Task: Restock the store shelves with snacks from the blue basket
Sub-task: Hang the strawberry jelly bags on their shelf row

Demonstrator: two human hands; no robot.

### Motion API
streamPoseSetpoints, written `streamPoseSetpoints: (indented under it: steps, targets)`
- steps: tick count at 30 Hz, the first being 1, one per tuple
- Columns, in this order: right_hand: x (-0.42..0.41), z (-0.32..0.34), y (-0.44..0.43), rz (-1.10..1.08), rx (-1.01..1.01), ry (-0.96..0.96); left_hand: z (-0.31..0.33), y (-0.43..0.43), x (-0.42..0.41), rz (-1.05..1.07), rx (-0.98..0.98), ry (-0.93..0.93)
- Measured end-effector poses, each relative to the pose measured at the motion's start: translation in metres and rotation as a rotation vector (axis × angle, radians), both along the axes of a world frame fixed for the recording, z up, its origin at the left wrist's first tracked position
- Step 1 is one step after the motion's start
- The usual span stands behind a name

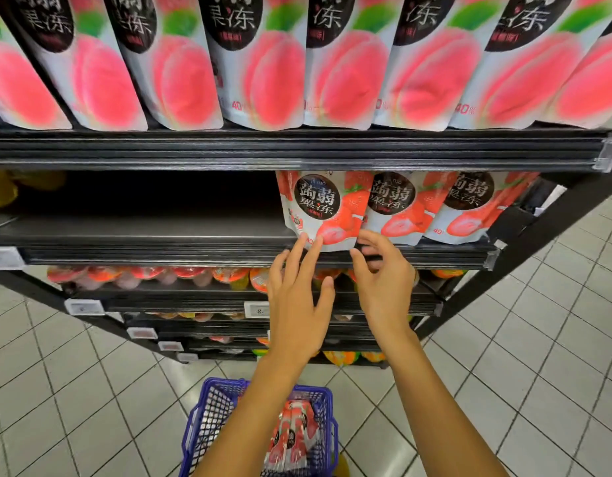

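The strawberry pouch (323, 208) stands at the front of the middle shelf (160, 232), a little toward 1 o'clock from the picture's middle. The left hand (299, 304) is open, and its straight fingers touch the pouch's bottom edge. The right hand (383, 287) is just beside it at 3 o'clock. Its fingers are bent and blurry, so I cannot tell if they pinch the pouch or hold nothing. Two neighbour pouches (397, 208) stand next to it toward 3 o'clock. I think the job is only partly done: three pouches are up, the shelf is bare toward 9 o'clock, and spare pouches (292, 432) lie in the blue basket (208, 407) on the floor at 6 o'clock. The pouches look soft, smooth and shiny, with rounded bottom corners. The basket is hard plastic with a grid of little holes. The shelf is dark with a ridged front edge. At 12 o'clock hangs a row of peach pouches (263, 70). Below the hands sit round jelly cups (153, 275). The floor (57, 390) has pale square tiles.
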State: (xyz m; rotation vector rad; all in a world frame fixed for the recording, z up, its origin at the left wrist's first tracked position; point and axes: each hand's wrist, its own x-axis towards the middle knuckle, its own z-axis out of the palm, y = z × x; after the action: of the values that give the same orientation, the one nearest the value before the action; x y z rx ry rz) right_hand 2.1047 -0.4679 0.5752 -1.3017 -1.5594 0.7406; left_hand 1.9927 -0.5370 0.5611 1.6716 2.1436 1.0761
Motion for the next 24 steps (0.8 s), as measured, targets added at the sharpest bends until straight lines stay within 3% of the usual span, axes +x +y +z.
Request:
streamPoseSetpoints:
  steps: [11, 24]
  targets:
    - [-0.006, -0.009, 0.010, -0.279, -0.049, -0.248, 0.001, 0.004, 0.010, -0.013, -0.047, -0.040]
    - [0.005, -0.019, 0.019, -0.302, -0.077, -0.169, -0.001, 0.012, 0.020, -0.038, -0.062, 0.023]
